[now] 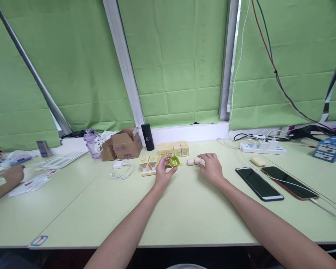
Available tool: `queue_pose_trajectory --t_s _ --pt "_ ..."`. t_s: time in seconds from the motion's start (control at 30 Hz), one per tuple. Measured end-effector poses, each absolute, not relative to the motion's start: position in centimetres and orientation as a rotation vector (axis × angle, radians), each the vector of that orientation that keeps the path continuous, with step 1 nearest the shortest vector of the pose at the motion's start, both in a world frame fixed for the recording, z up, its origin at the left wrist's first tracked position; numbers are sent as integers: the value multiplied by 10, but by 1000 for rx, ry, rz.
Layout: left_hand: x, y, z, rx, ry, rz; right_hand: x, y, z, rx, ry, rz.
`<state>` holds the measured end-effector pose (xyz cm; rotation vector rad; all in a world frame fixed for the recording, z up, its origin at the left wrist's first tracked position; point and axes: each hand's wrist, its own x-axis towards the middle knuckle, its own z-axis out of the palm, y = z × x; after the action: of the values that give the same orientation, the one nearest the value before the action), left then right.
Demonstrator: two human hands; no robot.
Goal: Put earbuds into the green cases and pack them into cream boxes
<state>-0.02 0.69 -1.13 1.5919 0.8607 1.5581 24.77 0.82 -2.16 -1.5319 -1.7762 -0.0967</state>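
Note:
My left hand (164,171) grips a small yellow-green plastic cup-like holder (174,161), its hollow side facing me. To its right, my right hand (211,167) reaches down with bent fingers at a small whitish-pink piece (197,160); the fingertips partly hide it. A second pale piece (190,162) lies just left of that one. Left of my left hand stand opened little yellow cartons (148,164) with green-bordered windows. Behind my hands is a row of several closed small yellow boxes (173,148).
A black cylinder (148,137), an open cardboard box (126,144) and a purple bottle (92,144) stand at the back left. A white charger with cable (119,164) lies nearby. Two phones (259,184) and a power strip (263,148) are at right. Another person's hand (14,177) is far left.

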Motion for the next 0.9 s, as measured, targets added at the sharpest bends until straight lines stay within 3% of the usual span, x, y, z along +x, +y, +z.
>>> queue_pose_trajectory --t_s 0.23,0.67,0.8,0.9 --pt "-1 6 -11 1578 852 1549 244 26 -26 -1654 -1975 -303" --pt "0 2 -9 1599 859 1529 243 37 -24 -1667 -2078 -400" --pt "1 3 -10 1614 881 1543 245 31 -18 -1578 -1909 -264" --pt "0 4 -10 1609 910 1561 237 21 -9 -1443 -1623 72"
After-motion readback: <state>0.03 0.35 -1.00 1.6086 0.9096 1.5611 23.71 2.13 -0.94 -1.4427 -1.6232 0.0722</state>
